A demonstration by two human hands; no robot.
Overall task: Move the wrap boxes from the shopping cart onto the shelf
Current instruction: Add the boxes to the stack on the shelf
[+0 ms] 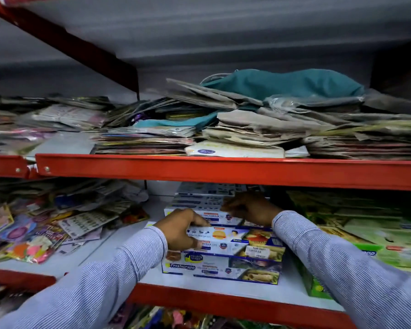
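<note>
Several blue-and-white Freshwrapp wrap boxes (223, 264) lie side by side on the middle shelf (128, 252), running from the front edge toward the back. My left hand (183, 229) grips the left end of a box in the middle of the row (235, 236), with fingers over its top. My right hand (249, 208) rests on the boxes farther back (199, 200), fingers curled over them. Both sleeves are striped light blue. The shopping cart is out of sight.
Loose colourful packets (45, 226) pile up left of the boxes. Green packs (377, 236) press against the row on the right. The red upper shelf beam (223, 169) hangs close above my hands, loaded with flat paper bags (259, 119).
</note>
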